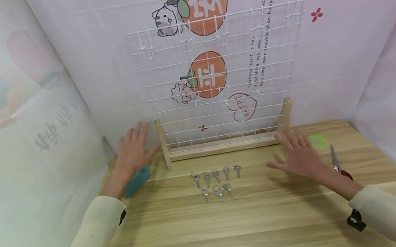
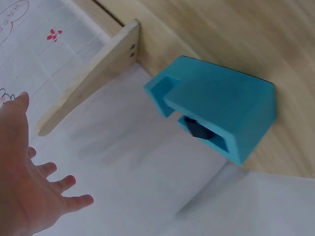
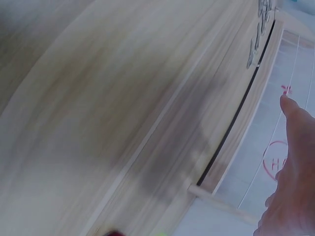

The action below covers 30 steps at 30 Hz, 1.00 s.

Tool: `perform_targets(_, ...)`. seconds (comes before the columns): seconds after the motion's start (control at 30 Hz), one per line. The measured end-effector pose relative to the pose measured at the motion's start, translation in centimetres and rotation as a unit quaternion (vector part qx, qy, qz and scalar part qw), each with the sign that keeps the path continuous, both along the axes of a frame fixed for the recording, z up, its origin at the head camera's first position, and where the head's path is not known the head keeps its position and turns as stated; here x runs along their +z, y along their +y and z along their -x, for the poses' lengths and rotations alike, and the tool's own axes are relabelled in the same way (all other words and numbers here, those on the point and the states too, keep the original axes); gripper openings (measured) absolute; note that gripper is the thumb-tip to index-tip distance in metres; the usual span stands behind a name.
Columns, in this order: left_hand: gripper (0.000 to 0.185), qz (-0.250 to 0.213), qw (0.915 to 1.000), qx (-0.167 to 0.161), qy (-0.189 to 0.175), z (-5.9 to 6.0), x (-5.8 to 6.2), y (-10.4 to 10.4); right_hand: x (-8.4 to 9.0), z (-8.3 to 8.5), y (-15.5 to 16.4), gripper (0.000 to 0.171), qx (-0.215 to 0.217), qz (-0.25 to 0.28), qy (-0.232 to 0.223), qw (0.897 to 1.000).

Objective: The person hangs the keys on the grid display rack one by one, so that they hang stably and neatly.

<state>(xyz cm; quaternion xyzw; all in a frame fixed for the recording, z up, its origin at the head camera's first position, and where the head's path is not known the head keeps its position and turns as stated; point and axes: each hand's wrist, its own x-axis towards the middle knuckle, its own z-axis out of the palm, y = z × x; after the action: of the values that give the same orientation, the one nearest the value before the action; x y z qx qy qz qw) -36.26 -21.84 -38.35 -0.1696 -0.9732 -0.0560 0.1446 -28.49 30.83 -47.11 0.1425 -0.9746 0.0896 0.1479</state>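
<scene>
Both hands hover flat over a wooden table (image 1: 241,230) with fingers spread and nothing in them. My left hand (image 1: 132,151) is at the back left, just above a teal plastic block (image 1: 137,181) and left of the rack's wooden post (image 1: 163,144). The same teal block (image 2: 216,110) fills the left wrist view, beside my left hand (image 2: 24,182). My right hand (image 1: 299,154) is at the right, near the foot of the white wire grid rack (image 1: 222,79). Several silver keys (image 1: 216,181) lie in two rows between the hands. My right hand (image 3: 290,182) shows blurred in the right wrist view.
A green tape roll (image 1: 318,141) and red-handled scissors (image 1: 336,161) lie right of my right hand. Printed cloth walls close in the table on the left, back and right. Small white hooks (image 1: 148,53) hang along the rack's top.
</scene>
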Motion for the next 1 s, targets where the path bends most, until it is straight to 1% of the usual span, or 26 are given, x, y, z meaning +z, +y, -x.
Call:
perform_targets(0.07,0.082,-0.013,0.9999,-0.003,-0.005,0.4,0.4,0.2,0.0,0.0,-0.7,0.107,0.002,0.006,0.003,1.0)
perform_targets(0.13,0.081,-0.036,0.9992,-0.006,-0.013,0.8,0.8,0.4,0.1,-0.1,-1.3,0.106,0.003,0.006,0.002,1.0)
perform_targets(0.2,0.081,-0.075,0.9967,-0.018,-0.024,1.2,1.2,0.6,0.3,-0.2,-2.0,0.105,0.002,0.006,-0.008,1.0)
perform_targets(0.27,0.081,-0.125,0.9909,-0.032,-0.039,1.6,1.6,0.7,0.5,-0.3,-2.7,0.105,0.001,0.0,-0.019,1.0)
perform_targets(0.33,0.077,-0.178,0.9815,-0.05,-0.049,2.2,1.8,0.8,0.7,-0.4,-3.4,0.105,0.004,-0.001,-0.025,1.0)
perform_targets(0.43,0.07,-0.253,0.963,-0.072,-0.058,2.9,2.1,0.9,0.5,-0.4,-4.4,0.105,0.017,0.017,-0.017,1.0)
perform_targets(0.53,0.063,-0.312,0.9441,-0.087,-0.062,3.4,2.4,1.1,0.2,-0.2,-5.5,0.104,0.029,0.039,-0.007,0.999)
perform_targets(0.63,0.058,-0.348,0.93,-0.089,-0.077,3.8,2.7,1.2,0.2,-0.1,-6.6,0.103,0.032,0.046,-0.016,0.998)
perform_targets(0.77,0.055,-0.377,0.917,-0.075,-0.107,4.2,2.7,1.3,0.2,0.0,-8.4,0.101,0.037,0.044,-0.035,0.998)
perform_targets(0.9,0.054,-0.413,0.8964,-0.063,-0.148,4.7,2.5,1.6,0.2,0.2,-9.9,0.096,0.051,0.065,-0.052,0.995)
perform_targets(1.0,0.054,-0.438,0.8804,-0.059,-0.173,5.0,2.3,1.9,0.3,0.4,-11.0,0.092,0.064,0.09,-0.064,0.992)
